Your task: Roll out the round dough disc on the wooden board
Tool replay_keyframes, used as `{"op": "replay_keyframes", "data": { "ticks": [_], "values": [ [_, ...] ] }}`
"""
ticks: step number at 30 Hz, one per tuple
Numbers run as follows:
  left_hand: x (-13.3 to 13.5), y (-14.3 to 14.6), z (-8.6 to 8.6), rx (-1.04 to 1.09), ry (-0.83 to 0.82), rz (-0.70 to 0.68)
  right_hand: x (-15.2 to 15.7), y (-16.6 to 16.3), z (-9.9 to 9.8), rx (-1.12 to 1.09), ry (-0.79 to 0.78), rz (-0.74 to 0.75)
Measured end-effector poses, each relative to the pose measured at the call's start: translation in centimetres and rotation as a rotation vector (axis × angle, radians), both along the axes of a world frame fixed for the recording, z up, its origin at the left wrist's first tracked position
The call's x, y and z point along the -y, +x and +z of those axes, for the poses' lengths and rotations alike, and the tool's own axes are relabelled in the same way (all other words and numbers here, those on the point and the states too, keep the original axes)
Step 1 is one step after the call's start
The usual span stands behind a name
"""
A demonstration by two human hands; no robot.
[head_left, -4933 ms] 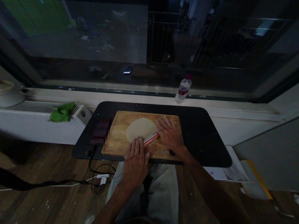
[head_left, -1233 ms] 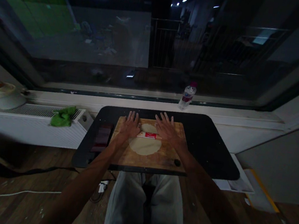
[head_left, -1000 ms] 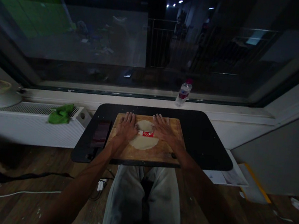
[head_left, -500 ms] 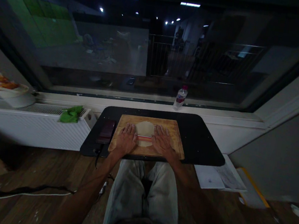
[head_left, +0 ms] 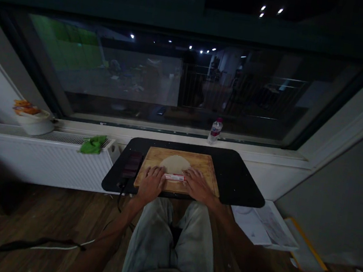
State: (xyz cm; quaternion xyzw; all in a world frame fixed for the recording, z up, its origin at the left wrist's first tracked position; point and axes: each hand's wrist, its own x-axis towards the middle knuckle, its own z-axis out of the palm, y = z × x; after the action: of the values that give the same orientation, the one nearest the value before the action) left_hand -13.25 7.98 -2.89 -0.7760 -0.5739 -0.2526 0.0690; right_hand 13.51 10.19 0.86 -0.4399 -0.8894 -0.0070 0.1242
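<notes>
A thin white rod with red markings (head_left: 174, 177) lies crosswise over the near part of a round, flat sheet of pale dough (head_left: 175, 163). The dough sits on a wooden board (head_left: 211, 175). My left hand (head_left: 152, 183) lies flat over the rod's left end, fingers stretched forward. Over the right end, my right hand (head_left: 197, 184) rests the same way, its fingers angled inward. Both ends of the rod are hidden beneath the hands, and only its middle shows.
The board rests on a black tabletop (head_left: 242, 184). Left of the board lies a dark, flat object (head_left: 132, 164) with a cable. A water bottle (head_left: 215, 131) stands on the windowsill. On the radiator (head_left: 73, 168) are a green cloth (head_left: 93, 143) and a white bowl (head_left: 37, 124).
Both hands and the rod have moved slightly toward me over the dough. The rod has turned, with a different side of its markings upward. My view has tilted up.
</notes>
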Motion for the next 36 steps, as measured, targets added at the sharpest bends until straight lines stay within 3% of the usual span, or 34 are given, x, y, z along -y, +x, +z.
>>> {"op": "replay_keyframes", "data": {
  "ticks": [3, 6, 10, 13, 21, 25, 31, 36],
  "values": [
    [-0.8, 0.0, 0.2, 0.095, 0.020, 0.056, -0.6, 1.2, 1.1, 0.042, -0.019, 0.009],
    [-0.9, 0.4, 0.1, 0.219, 0.034, 0.188, -1.2, 2.7, 2.0, 0.021, -0.010, -0.112],
    [-0.5, 1.4, -0.1, 0.141, -0.123, 0.079, -2.0, 5.0, 3.3, -0.072, -0.030, -0.412],
    [-0.8, 1.6, 0.3, 0.051, -0.193, 0.007, -2.2, 6.0, 3.9, -0.143, -0.056, -0.518],
    [-3.8, -1.3, 1.6, -0.042, -0.176, 0.027, -1.7, 5.8, 3.1, -0.201, -0.127, -0.485],
    [-5.7, -2.7, 1.5, 0.053, -0.171, 0.031, -2.2, 5.5, 2.5, -0.244, -0.133, -0.449],
    [-8.8, -1.1, 0.8, 0.318, -0.218, -0.030, -3.8, 5.5, 2.0, -0.255, -0.143, -0.451],
    [-10.4, 0.0, 0.5, 0.354, -0.278, -0.114, -5.0, 6.1, 1.7, -0.219, -0.092, -0.394]
  ]
}}
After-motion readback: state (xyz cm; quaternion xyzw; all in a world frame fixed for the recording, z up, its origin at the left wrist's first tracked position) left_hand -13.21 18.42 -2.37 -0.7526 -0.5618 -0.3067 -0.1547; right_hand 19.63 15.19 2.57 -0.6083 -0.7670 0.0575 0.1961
